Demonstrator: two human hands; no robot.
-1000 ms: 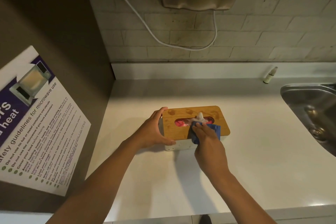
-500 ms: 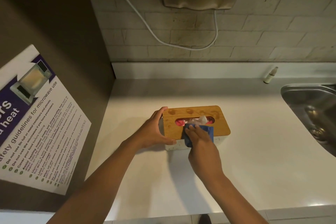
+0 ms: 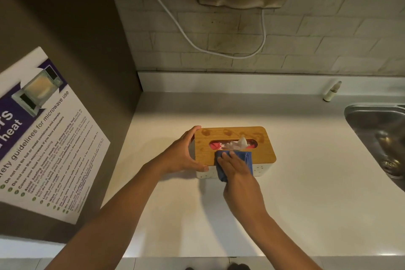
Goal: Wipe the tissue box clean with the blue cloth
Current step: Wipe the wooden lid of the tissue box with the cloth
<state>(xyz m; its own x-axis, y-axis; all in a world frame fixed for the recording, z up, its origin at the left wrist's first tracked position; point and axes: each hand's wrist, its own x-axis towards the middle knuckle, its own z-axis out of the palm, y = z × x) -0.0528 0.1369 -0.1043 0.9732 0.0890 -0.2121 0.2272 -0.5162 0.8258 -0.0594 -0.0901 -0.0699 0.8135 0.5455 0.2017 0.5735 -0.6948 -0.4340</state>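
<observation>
Tissue box [image 3: 235, 141] at worktop [image 3: 306, 182] centre. Left hand [image 3: 186, 153] grip wraps box end at 9 o'clock. Right hand [image 3: 235, 165] presses blue cloth [image 3: 247, 158] flat on lid's 6 o'clock edge. Marks toward 12 o'clock unwiped; job seems midway.

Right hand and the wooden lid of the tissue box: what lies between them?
In the head view, the folded blue cloth lies under the right hand, on the lid.

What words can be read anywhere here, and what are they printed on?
"heat": poster, white on purple, cut off at the left edge.
"guidelines for microwave use": poster heading; the word before it is cut off.
Bulleted lines on the poster: mostly too small and blurred; some open with "Do not use".
Tissue box, bottle: no readable text.
</observation>
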